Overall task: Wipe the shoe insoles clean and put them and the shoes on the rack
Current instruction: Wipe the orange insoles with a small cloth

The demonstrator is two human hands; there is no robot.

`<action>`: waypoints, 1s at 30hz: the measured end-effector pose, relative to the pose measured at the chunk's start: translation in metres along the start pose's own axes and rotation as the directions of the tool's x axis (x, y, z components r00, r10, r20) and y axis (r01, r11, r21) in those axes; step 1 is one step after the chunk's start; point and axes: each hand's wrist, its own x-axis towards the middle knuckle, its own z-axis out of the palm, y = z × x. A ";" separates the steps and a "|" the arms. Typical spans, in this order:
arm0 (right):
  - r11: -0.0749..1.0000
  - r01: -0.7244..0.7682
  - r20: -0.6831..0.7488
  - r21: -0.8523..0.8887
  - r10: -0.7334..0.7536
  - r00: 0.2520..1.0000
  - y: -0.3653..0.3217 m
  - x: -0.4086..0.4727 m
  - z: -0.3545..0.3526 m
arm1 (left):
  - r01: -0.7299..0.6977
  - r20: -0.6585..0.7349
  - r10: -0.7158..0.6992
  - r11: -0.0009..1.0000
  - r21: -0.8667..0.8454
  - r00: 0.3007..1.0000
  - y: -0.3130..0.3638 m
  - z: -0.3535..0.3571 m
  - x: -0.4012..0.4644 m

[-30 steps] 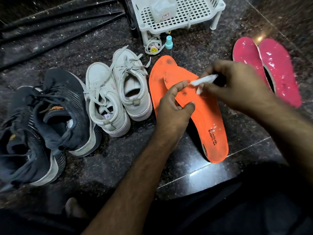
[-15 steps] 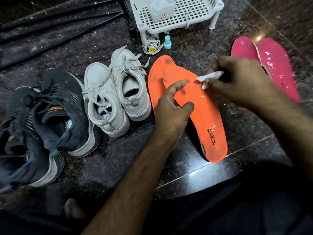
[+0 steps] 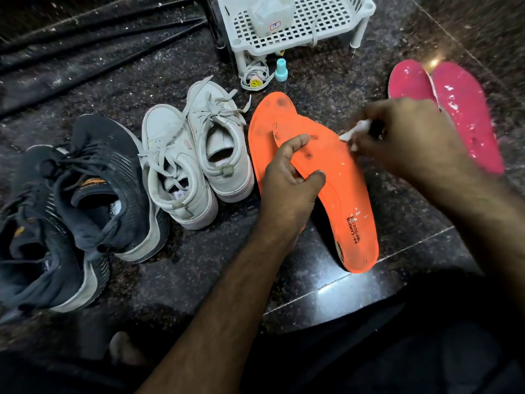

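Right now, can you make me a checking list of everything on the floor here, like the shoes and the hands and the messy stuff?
Surface: dark speckled stone floor, dusty, glossy.
Job's things: top orange insole lies over a second orange one; pink insoles side by side, white-flecked; white sneakers and dark sneakers on the floor; white rack holds only a white bottle.
Clutter: teal-capped bottle, coiled lace under the rack.
Grippers: left hand grips the top orange insole; right hand pinches a white wipe at the insole's edge.
Cables: nothing seen.
Surroundings: dark rods lying far left.
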 end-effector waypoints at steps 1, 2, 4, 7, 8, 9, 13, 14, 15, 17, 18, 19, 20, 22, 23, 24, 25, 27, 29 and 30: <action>1.000 0.002 -0.040 0.012 -0.001 0.999 0.001 0.001 -0.003 | -0.001 0.003 0.001 1.000 -0.004 1.000 0.001 0.000 0.000; 0.997 0.021 -0.034 0.081 -0.019 0.999 0.001 0.002 -0.006 | -0.001 0.002 0.001 1.000 -0.012 1.000 0.002 0.000 0.000; 0.957 0.047 0.122 0.288 -0.085 0.989 -0.008 0.000 -0.009 | 0.005 -0.009 -0.005 1.000 -0.028 1.000 0.001 0.000 0.001; 0.971 0.032 0.252 0.235 -0.092 0.963 -0.008 -0.002 0.002 | 0.007 -0.027 -0.007 1.000 -0.012 1.000 0.000 0.000 0.000; 0.991 0.017 0.204 0.136 -0.045 0.978 -0.005 -0.001 0.004 | 0.001 -0.027 -0.002 1.000 -0.005 1.000 0.000 0.000 0.000; 0.998 0.003 0.131 0.060 -0.011 0.991 -0.002 0.000 0.002 | -0.003 -0.028 0.003 1.000 -0.004 1.000 0.001 0.000 0.000; 0.954 0.072 0.094 0.292 -0.104 0.990 -0.008 0.001 -0.007 | -0.013 -0.031 0.013 1.000 0.001 0.999 0.002 0.000 0.002; 0.935 0.090 0.157 0.342 -0.151 0.976 -0.012 -0.001 -0.005 | -0.015 -0.032 0.015 1.000 0.008 0.999 0.001 0.000 0.002; 0.937 0.104 0.204 0.333 -0.179 0.963 -0.014 -0.002 -0.002 | -0.018 -0.032 0.019 1.000 0.018 0.999 0.000 0.000 0.002; 0.974 0.096 0.206 0.207 -0.139 0.969 -0.010 -0.002 0.004 | -0.025 -0.028 0.026 0.999 0.040 0.999 -0.001 0.000 0.001; 0.986 0.073 0.155 0.149 -0.096 0.983 -0.006 0.000 0.003 | -0.027 -0.024 0.028 0.999 0.041 0.999 0.000 0.000 0.001; 0.992 0.052 0.088 0.111 -0.062 0.994 -0.002 0.001 -0.001 | -0.032 -0.021 0.033 0.999 0.035 0.999 0.001 0.000 0.000; 0.993 0.040 0.027 0.114 -0.044 0.999 0.000 0.001 -0.004 | -0.036 -0.022 0.036 0.999 0.030 0.999 0.002 -0.001 0.000; 0.976 0.048 0.016 0.213 -0.052 0.999 -0.003 0.001 -0.009 | -0.033 -0.032 0.034 0.999 0.025 0.999 0.003 -0.001 0.000; 0.958 0.053 0.065 0.283 -0.074 0.995 -0.007 0.000 -0.008 | -0.030 -0.040 0.031 0.999 0.022 0.999 0.002 -0.001 0.001; 0.945 0.051 0.131 0.323 -0.098 0.987 -0.011 -0.001 -0.004 | -0.031 -0.043 0.032 0.999 0.024 0.999 0.001 0.000 0.002; 0.951 0.045 0.183 0.306 -0.105 0.978 -0.012 -0.002 0.001 | -0.032 -0.043 0.033 0.999 0.033 0.999 0.000 0.000 0.002; 0.990 -0.015 0.174 0.139 -0.010 0.985 -0.006 -0.001 0.011 | -0.030 -0.034 0.032 0.998 0.053 0.999 0.000 0.000 0.002; 0.996 -0.085 0.080 0.004 0.084 0.993 0.004 0.002 0.009 | -0.031 -0.020 0.032 0.999 0.044 0.999 0.001 0.000 0.001; 0.996 -0.081 0.054 0.025 0.079 0.995 0.006 0.003 0.007 | -0.034 -0.020 0.035 0.999 0.036 0.999 0.001 -0.001 0.001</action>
